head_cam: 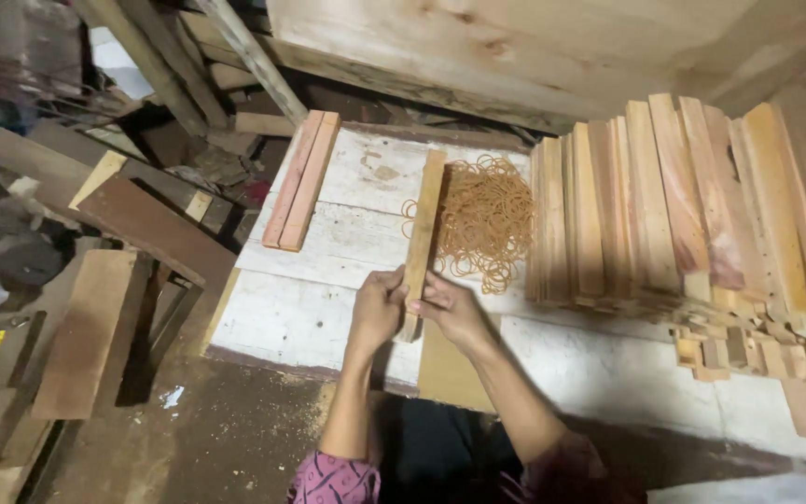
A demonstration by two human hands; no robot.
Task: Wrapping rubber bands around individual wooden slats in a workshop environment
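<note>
Spreading across the middle of the scene is a white-painted wooden table (328, 308), scuffed and stained, with a broad pale board (515, 47) leaning beyond its far edge. On the right of the table stands a large stack of wooden slats (664, 205), set on edge and packed side by side, their near ends ragged and uneven. To the left, off the table, lie loose dark planks (95, 327) and scrap timber on a dusty floor (226, 439). At the far left of the table a pair of reddish slats (300, 182) lies flat, touching along their length. Between that pair and the big stack sits a heap of tan rubber bands (487, 219), just right of the long slat bundle (420, 238) that runs from far to near. The left hand (377, 310) and the right hand (448, 308) are both closed around the near end of this bundle, gripping it from either side with fingers curled in. Whether a rubber band is stretched between the fingers cannot be told at this sharpness, though it may be. Patterned pink sleeves (333, 481) show at the near edge.
</note>
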